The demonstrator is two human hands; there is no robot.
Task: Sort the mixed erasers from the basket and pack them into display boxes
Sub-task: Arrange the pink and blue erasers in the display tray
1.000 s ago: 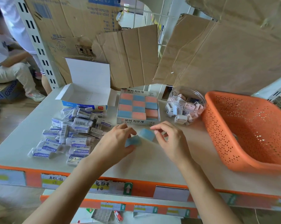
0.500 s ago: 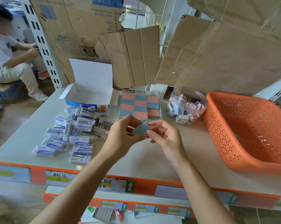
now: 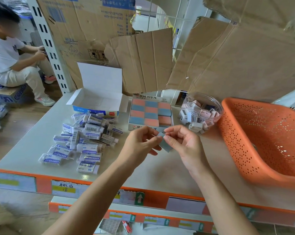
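1. Blue-grey eraser [image 3: 165, 144] is pinched between the fingertips of the left hand [image 3: 140, 147] and right hand [image 3: 183, 145], lifted off the table [image 3: 168, 171].
2. It is probably light, firm, grippy rubber; its edges give a sure hold.
3. The checkered display box [image 3: 150, 114] waits just behind, with the orange basket [image 3: 262, 141] to the right.

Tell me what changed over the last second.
Left hand and right hand lifted the blue eraser up toward the checkered display box, still pinching it between them. White eraser pile, jar and orange basket stayed put.
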